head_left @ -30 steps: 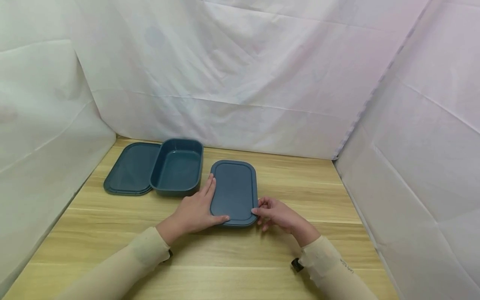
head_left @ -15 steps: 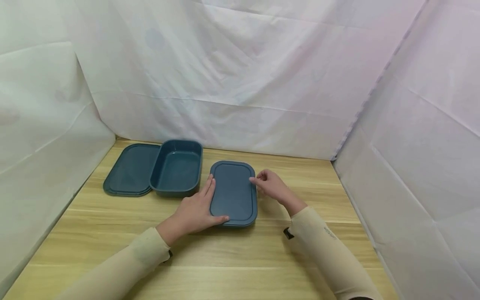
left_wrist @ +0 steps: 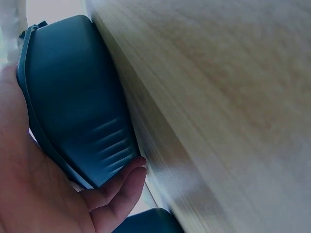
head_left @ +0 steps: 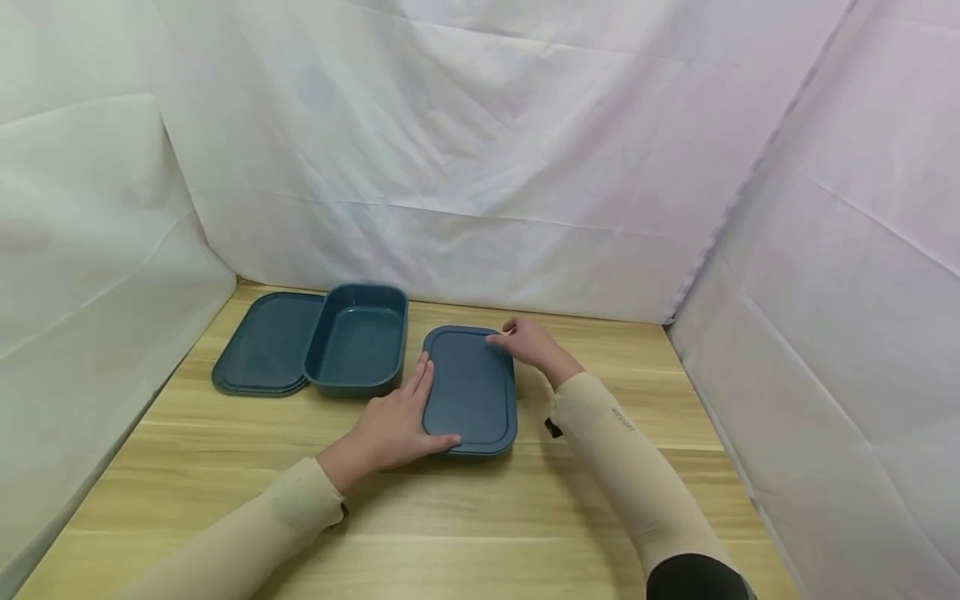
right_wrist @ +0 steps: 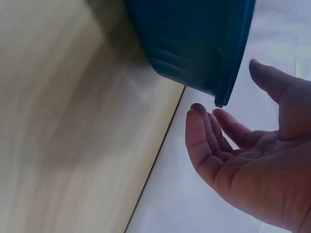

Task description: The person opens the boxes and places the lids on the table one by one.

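A lidded blue food container stands on the table in the head view, its flat lid (head_left: 470,387) facing up. My left hand (head_left: 390,425) lies at its near left corner, fairly straight fingers along the left edge and thumb over the near lid edge. In the left wrist view, fingertips of that hand (left_wrist: 127,180) touch the container's ribbed side wall (left_wrist: 73,87). My right hand (head_left: 531,343) is at the far right corner, thumb over the lid. The right wrist view shows thumb and half-bent fingers of this hand (right_wrist: 257,150) spread around the rim corner (right_wrist: 222,97), a gap between.
To the left stands an open blue container (head_left: 360,342). A second blue lid (head_left: 270,343) lies flat beside it, partly behind its wall. The wooden table (head_left: 450,525) is bounded by white cloth (head_left: 465,150) at the back and both sides.
My right hand has slid away from me along the container's right edge, from the near right corner to the far right one. My left hand has stayed in place.
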The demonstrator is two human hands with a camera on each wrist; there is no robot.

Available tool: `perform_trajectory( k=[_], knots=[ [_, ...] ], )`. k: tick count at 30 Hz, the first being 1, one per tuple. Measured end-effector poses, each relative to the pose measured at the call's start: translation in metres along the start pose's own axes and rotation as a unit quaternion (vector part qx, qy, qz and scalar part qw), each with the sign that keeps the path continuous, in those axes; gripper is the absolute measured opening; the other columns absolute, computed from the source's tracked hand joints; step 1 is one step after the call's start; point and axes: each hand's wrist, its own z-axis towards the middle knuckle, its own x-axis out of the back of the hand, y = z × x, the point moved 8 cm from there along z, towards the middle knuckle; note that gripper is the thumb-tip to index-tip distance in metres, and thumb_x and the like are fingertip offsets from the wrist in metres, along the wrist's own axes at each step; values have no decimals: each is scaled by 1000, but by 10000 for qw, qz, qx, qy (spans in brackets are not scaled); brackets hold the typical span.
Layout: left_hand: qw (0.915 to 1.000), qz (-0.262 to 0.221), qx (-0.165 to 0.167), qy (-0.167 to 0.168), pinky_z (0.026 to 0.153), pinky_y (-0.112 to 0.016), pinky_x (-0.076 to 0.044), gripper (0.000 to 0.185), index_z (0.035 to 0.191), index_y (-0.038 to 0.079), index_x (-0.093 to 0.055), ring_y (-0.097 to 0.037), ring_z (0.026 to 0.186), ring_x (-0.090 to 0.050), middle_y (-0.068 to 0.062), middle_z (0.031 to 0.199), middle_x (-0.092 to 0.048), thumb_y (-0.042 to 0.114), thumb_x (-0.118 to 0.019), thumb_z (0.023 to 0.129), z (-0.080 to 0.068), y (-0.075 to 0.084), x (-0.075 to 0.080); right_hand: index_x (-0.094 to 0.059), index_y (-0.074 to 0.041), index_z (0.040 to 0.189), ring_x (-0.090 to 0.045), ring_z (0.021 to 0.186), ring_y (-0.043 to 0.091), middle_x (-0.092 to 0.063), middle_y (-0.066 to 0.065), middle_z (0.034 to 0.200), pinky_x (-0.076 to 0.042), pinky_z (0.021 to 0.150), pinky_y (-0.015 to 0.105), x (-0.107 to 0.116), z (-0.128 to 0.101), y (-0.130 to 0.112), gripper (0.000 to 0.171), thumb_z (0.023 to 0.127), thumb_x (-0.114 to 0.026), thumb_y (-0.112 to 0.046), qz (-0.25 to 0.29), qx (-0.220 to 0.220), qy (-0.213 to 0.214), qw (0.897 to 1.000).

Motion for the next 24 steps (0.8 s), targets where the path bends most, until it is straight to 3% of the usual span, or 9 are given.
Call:
perform_trajectory(
  k=[5, 12, 19, 24],
  knots=[
    [10000, 52, 22, 10, 77, -49, -60, 141, 178, 8, -11, -32, 132, -69, -9, 186, -1, 103, -52, 82, 1, -1, 0, -61, 5, 151, -64, 131, 41, -61, 26, 150, -55, 107, 56, 2, 12, -9, 66, 107, -75, -42, -14, 115, -336, 9994],
    [10000, 13, 11, -36, 78, -50, -60, 140, 178, 8, -11, -33, 133, -68, -9, 186, -1, 101, -54, 83, 0, 0, 1, -69, 1, 141, -69, 109, 31, -70, 20, 137, -58, 100, 52, 1, 23, -13, 57, 104, -79, -41, -30, 31, -681, 9977],
    [10000, 15, 15, -62, 73, -45, -59, 138, 178, 8, -10, -32, 129, -70, -8, 186, 1, 100, -55, 84, 0, -1, 0, -62, 1, 152, -67, 127, 36, -64, 21, 149, -56, 106, 51, -2, 29, -19, 65, 104, -80, -39, -383, 18, -802, 9960],
    [10000, -19, 2, -65, 67, -41, -57, 138, 178, 8, -10, -31, 120, -74, -8, 186, 1, 99, -57, 85, 0, -1, 0, -61, 0, 155, -68, 127, 35, -64, 19, 152, -57, 106, 50, -4, 35, -19, 66, 104, -81, -36, -519, -44, -869, 9949]
  ],
)
